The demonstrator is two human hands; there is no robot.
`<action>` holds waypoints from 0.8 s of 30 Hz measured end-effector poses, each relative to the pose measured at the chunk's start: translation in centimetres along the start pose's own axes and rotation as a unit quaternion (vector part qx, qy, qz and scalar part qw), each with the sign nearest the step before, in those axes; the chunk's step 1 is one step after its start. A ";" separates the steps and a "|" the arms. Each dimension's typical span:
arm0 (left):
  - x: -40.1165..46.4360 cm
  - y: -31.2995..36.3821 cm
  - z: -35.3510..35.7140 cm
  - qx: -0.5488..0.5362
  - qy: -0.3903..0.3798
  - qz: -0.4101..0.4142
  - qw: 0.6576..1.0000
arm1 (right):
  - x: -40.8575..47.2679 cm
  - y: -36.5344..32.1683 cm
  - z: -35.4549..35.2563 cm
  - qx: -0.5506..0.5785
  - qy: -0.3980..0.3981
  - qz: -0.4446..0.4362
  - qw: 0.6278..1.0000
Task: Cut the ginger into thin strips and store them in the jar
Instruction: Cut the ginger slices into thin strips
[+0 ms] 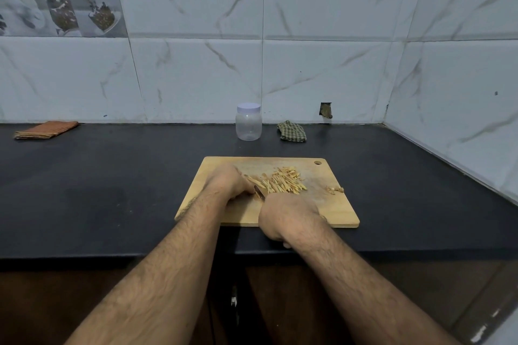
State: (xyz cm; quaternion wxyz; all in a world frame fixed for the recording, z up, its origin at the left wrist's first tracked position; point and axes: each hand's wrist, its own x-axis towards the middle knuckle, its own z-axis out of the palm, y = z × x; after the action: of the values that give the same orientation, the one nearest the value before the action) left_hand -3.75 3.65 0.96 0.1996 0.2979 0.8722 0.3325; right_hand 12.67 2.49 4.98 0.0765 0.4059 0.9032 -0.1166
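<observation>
Head view looks down on a flat, rectangular wooden cutting board [330, 213] with rounded corners and a small round hole in its far right corner, lying on a smooth black counter [112, 190]. A loose heap of pale yellow ginger strips [283, 183], thin and stick-like, lies near the board's middle. A few small, lumpy ginger scraps [335, 190] sit apart near the right edge. The left hand [228, 180] rests on the board with fingers curled down, pressing on the left end of the heap; what lies under the fingers is hidden. The right hand [288, 216] is clenched around the handle of a knife [259, 192], of which only a short stretch of dull blade shows between the two hands, touching the board beside the left fingers. Behind the board, near the wall, stands a clear plastic jar [249, 126] with rounded shoulders and a white lid screwed on. Just right of it lies a crumpled checked green cloth [291, 131]. Far left on the counter rests a folded, ribbed orange cloth [46, 129]. Glossy white marble-veined tiles [322, 64] cover the wall.
</observation>
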 end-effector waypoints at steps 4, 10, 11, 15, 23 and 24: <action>0.1 -0.2 0.0 0.004 0.003 0.004 1.000 | -0.2 0.1 0.3 -0.015 0.004 -0.004 1.000; -0.1 -0.1 0.1 0.016 0.012 0.004 1.000 | -0.1 0.4 0.8 -0.019 0.019 -0.004 1.000; -0.2 -0.1 0.1 0.016 0.012 0.003 1.000 | -0.1 0.4 0.8 -0.019 0.021 -0.002 1.000; -0.2 -0.1 0.1 0.014 0.013 0.001 1.000 | -0.2 0.5 0.8 -0.015 0.021 0.002 1.000; -0.4 -0.1 0.1 0.003 0.012 -0.002 1.000 | -1.2 1.5 1.0 -0.023 0.017 0.004 1.000; -0.5 -0.1 0.1 0.002 0.014 -0.002 1.000 | -1.3 1.5 1.0 -0.025 0.017 0.003 1.000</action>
State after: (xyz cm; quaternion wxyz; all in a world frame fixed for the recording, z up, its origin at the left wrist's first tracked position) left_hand -3.41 3.32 0.87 0.1878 0.2918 0.8763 0.3343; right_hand 14.70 2.24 4.07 0.0722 0.4079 0.9060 -0.0866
